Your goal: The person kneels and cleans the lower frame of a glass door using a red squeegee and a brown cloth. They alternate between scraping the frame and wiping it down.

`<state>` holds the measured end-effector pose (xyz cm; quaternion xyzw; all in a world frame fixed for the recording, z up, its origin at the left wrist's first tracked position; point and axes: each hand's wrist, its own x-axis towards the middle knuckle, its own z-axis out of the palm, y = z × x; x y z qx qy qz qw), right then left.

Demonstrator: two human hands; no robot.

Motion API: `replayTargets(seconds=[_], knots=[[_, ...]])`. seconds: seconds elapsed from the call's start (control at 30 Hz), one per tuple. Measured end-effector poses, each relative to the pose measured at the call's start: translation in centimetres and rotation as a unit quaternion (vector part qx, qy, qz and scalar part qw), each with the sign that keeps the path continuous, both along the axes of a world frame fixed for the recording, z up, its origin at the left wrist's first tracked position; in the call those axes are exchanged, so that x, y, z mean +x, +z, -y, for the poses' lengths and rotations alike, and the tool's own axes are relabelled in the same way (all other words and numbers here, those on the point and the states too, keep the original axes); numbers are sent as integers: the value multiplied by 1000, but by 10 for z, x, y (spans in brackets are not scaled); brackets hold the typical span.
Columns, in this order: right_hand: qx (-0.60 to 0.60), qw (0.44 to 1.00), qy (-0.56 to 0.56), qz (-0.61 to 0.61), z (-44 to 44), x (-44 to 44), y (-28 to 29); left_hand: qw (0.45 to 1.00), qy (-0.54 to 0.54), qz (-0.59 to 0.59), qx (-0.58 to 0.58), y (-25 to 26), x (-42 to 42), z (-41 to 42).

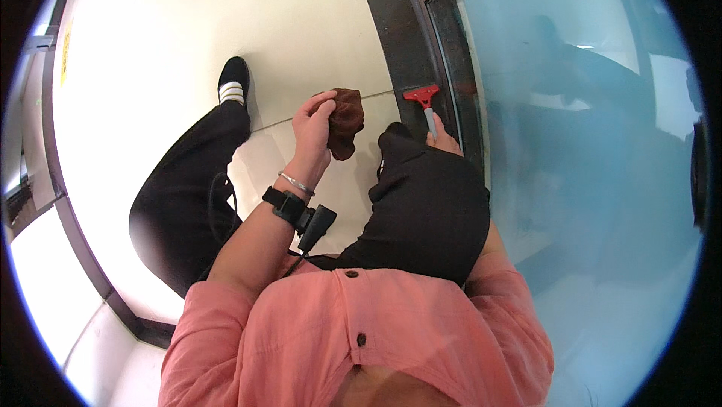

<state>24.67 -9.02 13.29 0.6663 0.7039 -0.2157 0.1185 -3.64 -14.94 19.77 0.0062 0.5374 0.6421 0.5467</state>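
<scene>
A crumpled brown cloth (346, 119) hangs from my left hand (312, 122), pinched between the thumb and fingers above the tiled floor. My right hand (444, 139) grips the grey handle of a scraper (422, 96) with a wide red head. The scraper's head lies over the dark stone strip (389, 29) beside the window frame, pointing away from me. My right knee hides the right wrist and part of that hand. Whether the scraper touches the strip, I cannot tell.
A large glass pane (581, 142) in a brown metal frame (441, 63) stands close on my right, with reflections in it. Cream floor tiles (304, 23) stretch ahead between my legs. A dark-edged border (84, 254) runs along the left. A cabled device (299, 215) is strapped to my left wrist.
</scene>
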Motion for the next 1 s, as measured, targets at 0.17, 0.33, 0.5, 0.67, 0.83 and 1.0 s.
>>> replayTargets(seconds=[0.17, 0.33, 0.5, 0.67, 0.83, 1.0], knots=[[-19, 997, 8, -74, 28, 49, -27, 999, 11, 21, 48, 1, -13, -8], [-28, 998, -5, -52, 26, 38, -7, 999, 5, 19, 50, 9, -13, -9], [-44, 998, -19, -38, 4, 0, 7, 999, -4, 27, 28, 10, -10, -3], [-63, 996, -6, -57, 37, 29, 4, 999, 5, 12, 29, 17, -5, -7], [-20, 999, 2, -27, 12, 2, -16, 1000, -7, 1, 14, 15, -4, -5], [-19, 1000, -7, -9, 9, 12, -23, 999, -29, -2, 33, 14, -2, -9]])
